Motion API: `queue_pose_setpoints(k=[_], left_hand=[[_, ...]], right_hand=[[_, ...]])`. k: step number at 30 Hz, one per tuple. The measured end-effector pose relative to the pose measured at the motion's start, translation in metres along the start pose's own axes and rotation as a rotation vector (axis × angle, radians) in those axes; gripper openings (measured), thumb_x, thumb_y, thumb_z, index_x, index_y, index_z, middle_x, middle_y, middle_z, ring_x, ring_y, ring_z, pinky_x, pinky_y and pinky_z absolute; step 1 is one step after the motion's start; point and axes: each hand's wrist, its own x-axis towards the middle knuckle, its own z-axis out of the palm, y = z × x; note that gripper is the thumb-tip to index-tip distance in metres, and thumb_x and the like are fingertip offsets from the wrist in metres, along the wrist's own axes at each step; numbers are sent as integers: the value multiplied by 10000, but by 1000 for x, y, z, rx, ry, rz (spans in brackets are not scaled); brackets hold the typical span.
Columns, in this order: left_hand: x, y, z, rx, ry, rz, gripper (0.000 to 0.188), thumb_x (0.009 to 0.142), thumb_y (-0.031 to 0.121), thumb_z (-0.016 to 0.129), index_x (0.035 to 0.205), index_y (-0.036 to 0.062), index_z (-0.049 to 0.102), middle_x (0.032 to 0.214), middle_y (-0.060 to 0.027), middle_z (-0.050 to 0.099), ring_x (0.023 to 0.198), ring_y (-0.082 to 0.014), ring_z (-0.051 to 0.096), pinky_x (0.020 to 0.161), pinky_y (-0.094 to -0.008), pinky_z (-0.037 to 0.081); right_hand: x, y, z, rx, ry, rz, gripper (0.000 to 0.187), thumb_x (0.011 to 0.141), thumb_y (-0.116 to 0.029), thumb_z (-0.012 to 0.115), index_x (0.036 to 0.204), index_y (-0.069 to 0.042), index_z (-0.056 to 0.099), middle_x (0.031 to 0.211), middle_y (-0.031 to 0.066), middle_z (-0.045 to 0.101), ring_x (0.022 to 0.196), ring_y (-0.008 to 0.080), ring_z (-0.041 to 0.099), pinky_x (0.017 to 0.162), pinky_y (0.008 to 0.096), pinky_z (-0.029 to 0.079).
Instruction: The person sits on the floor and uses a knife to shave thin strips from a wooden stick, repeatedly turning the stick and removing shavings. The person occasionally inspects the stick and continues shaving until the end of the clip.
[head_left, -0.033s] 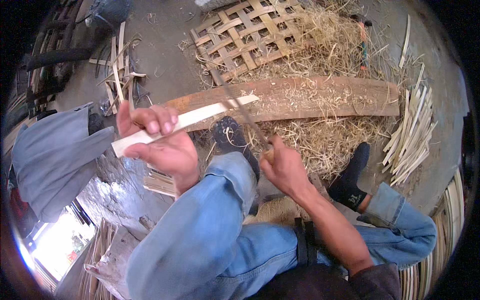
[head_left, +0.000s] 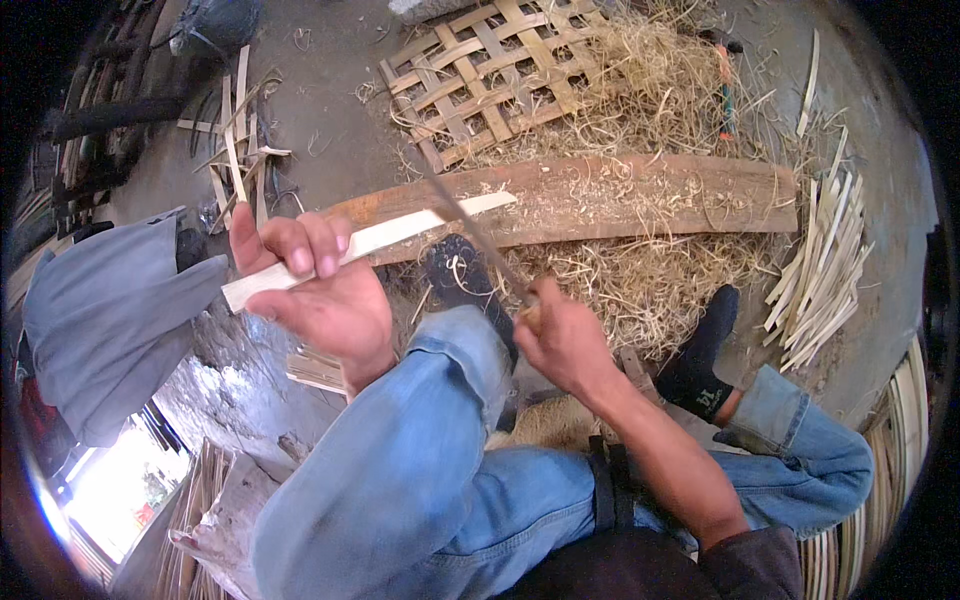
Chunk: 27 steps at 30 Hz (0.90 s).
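My left hand (head_left: 330, 300) grips the near end of a pale bamboo strip (head_left: 385, 236) between thumb and fingers, palm turned up. The strip slants away to the right, its pointed far end over a long brown wooden board (head_left: 650, 195). My right hand (head_left: 562, 338) is closed round the handle of a knife (head_left: 482, 240). Its long, thin blade crosses over the strip and points up and to the left. The blade is a little blurred, and whether its edge bites into the strip I cannot tell.
A woven bamboo lattice (head_left: 490, 80) lies beyond the board, partly under curled shavings (head_left: 650, 90). More shavings spread between my feet. At right sits a pile of pale strips (head_left: 820, 260); at left, loose strips (head_left: 240, 140) and a grey cloth (head_left: 110, 310).
My right hand and the knife have shifted slightly left, so the blade crosses the strip closer to my left hand. The left hand and the strip have barely moved.
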Motion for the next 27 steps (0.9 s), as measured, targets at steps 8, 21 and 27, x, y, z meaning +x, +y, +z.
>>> queue_pose_setpoints(k=[8,21,27], left_hand=[[-8,-2,-37,-155,-285,86,631,894,717,363,671,127,338,478,42,250,395,-56,129,395,-254,95],[-2,-12,-44,-336,-530,189,633,910,673,400,675,85,390,497,24,346,367,-53,210,373,-242,135],[-4,-5,-46,-309,-664,159,631,910,670,406,675,84,392,509,17,367,373,-53,221,375,-238,147]], right_hand=[[-12,-51,-16,123,-164,-82,401,815,-181,636,1128,9,473,765,270,629,722,451,632,672,516,517],[-10,-60,-19,142,-230,-28,357,801,-157,643,1073,17,492,728,259,623,701,434,642,630,485,526],[-5,-32,-19,114,-226,76,375,786,-143,634,1084,39,500,697,269,604,699,435,636,641,468,518]])
